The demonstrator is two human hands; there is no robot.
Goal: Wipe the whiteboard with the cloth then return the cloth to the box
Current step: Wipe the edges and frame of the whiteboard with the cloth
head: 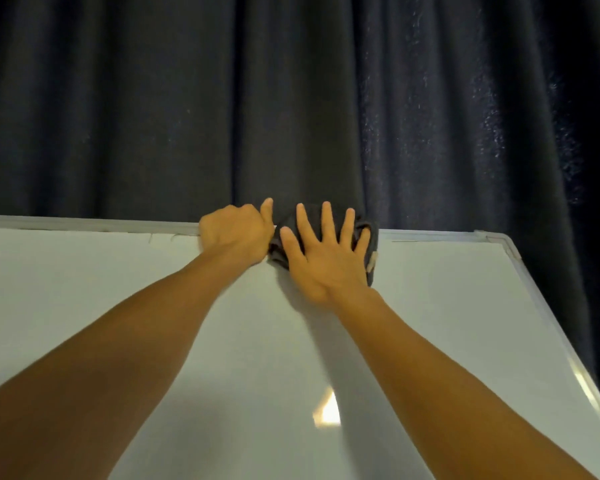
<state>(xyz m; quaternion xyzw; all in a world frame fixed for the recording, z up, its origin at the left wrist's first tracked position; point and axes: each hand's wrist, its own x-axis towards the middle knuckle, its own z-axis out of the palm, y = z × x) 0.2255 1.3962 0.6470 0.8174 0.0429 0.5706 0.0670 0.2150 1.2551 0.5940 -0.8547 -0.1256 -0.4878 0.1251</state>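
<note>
A white whiteboard (pixel 118 289) with a metal frame fills the lower half of the view. At the middle of its top edge lies a bunched dark grey cloth (pixel 368 230). My right hand (pixel 326 258) presses flat on the cloth with fingers spread. My left hand (pixel 234 233) is curled into a fist just left of it, thumb up, gripping the cloth's left end at the top frame. The box is not in view.
A dark navy curtain (pixel 291 98) hangs right behind the board. The board's top-right corner (pixel 492 239) and its right frame edge (pixel 568 358) run down to the lower right. A light glare (pixel 328 410) shows on the board near the bottom.
</note>
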